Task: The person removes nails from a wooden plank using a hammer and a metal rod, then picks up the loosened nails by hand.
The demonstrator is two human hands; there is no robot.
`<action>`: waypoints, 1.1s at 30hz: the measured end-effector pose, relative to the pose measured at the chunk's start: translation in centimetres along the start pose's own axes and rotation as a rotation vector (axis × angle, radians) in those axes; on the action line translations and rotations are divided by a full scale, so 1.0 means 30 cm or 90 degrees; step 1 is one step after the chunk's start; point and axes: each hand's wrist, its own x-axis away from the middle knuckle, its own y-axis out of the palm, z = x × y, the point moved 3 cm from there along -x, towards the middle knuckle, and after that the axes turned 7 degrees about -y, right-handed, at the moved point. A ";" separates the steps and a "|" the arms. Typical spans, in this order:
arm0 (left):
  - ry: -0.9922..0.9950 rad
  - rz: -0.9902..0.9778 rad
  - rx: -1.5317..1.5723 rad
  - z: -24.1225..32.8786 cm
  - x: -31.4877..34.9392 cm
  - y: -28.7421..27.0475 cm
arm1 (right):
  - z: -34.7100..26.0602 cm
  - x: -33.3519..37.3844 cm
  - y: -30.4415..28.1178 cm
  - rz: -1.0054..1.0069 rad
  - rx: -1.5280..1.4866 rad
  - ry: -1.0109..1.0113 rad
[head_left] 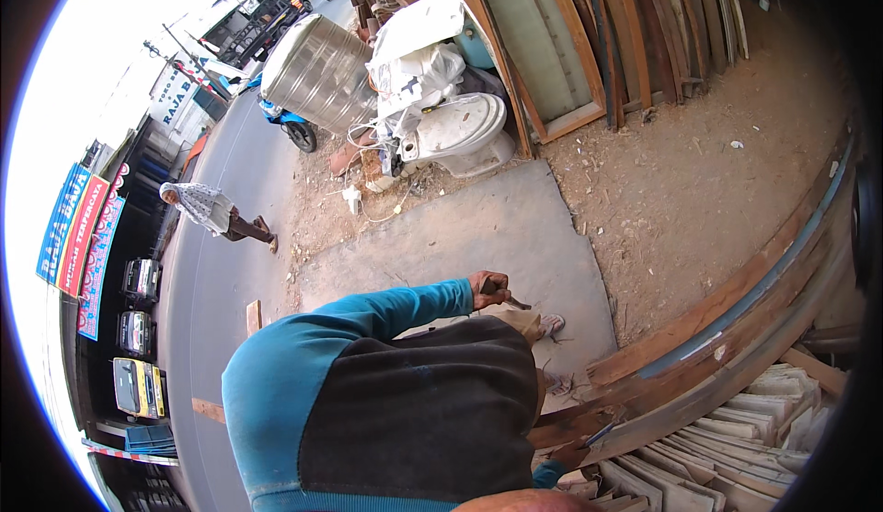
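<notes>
My left hand (488, 289), at the end of a teal sleeve, is closed around a short dark tool (516, 303) with a slim end; its exact kind is unclear. My right hand (572, 456) shows low in the view, beside long wooden planks (635, 392) lying at the right. A thin bluish piece (600, 434) is close to its fingers. Whether the right fingers grip it or only touch the wood cannot be made out. My dark and teal shirt (414, 411) fills the lower middle, and my sandalled feet (552, 325) show beyond it.
A stack of thin pale boards (727, 438) lies at lower right. Wooden frames (570, 52) lean at the back, beside a white toilet (460, 130) and a metal tank (322, 75). A person (207, 210) walks on the road (216, 310) at left. A grey sheet (469, 227) covers the ground.
</notes>
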 end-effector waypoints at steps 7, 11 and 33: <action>0.004 -0.083 -0.068 0.144 -0.247 -0.071 | -0.239 0.180 0.087 0.002 0.002 0.171; 0.073 -0.207 -0.070 0.144 -0.400 -0.029 | -0.300 0.253 0.065 0.120 -0.109 0.200; 0.250 -0.776 -0.182 0.263 -0.462 0.437 | -0.790 1.481 0.720 0.306 -0.557 0.793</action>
